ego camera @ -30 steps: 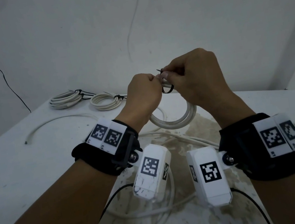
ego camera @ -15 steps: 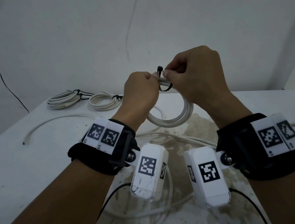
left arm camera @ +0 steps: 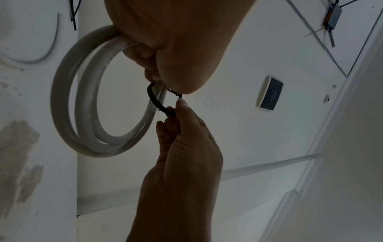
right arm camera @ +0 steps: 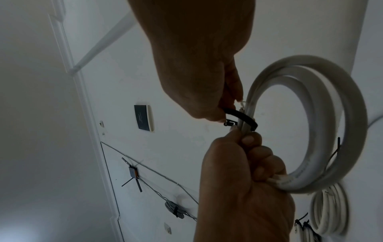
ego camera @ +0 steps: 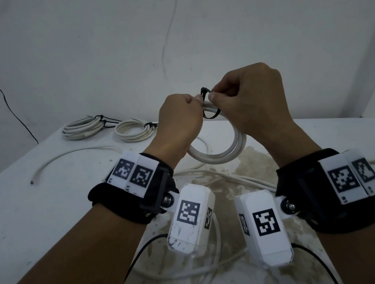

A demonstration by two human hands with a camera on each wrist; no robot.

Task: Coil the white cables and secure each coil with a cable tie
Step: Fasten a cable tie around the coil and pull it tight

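Left hand grips a white coil at its top; right hand pinches the black tie looped there, above a stained white table by a white wall.

Your two hands, left hand and right hand, meet at frame centre above the table, closing the gap there; the held coil hangs below them. Loose white cable sprawls under your wrists at lower centre and along the right edge. Two tied coils block the upper left, with a stray cable curving just below. The left and lower left of the tabletop lie bare.
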